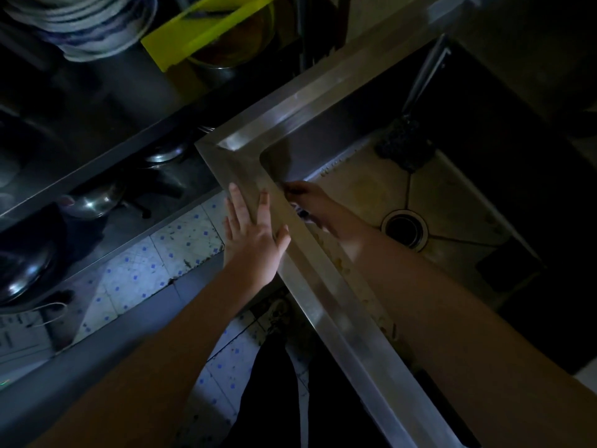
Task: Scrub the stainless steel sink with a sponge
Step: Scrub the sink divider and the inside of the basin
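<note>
The stainless steel sink (pixel 326 305) fills the right half of the head view, with a wide brushed rim and a stained basin floor. My left hand (pixel 255 234) lies flat on the near-left rim, fingers spread, holding nothing. Inside the basin, my right hand (pixel 310 202) presses against the near-left wall just below the rim. It is closed over something small and dark with a pale patch, probably the sponge (pixel 302 212), mostly hidden by the fingers. The round drain (pixel 404 228) sits to the right of that hand.
A dark scouring pad (pixel 403 147) lies at the far basin wall under the tap spout (pixel 423 79). Left of the sink, a lower shelf holds pots and lids (pixel 93 202). Stacked bowls (pixel 84 24) and a yellow-green board (pixel 206 27) sit above. Tiled floor (pixel 168 250) shows below.
</note>
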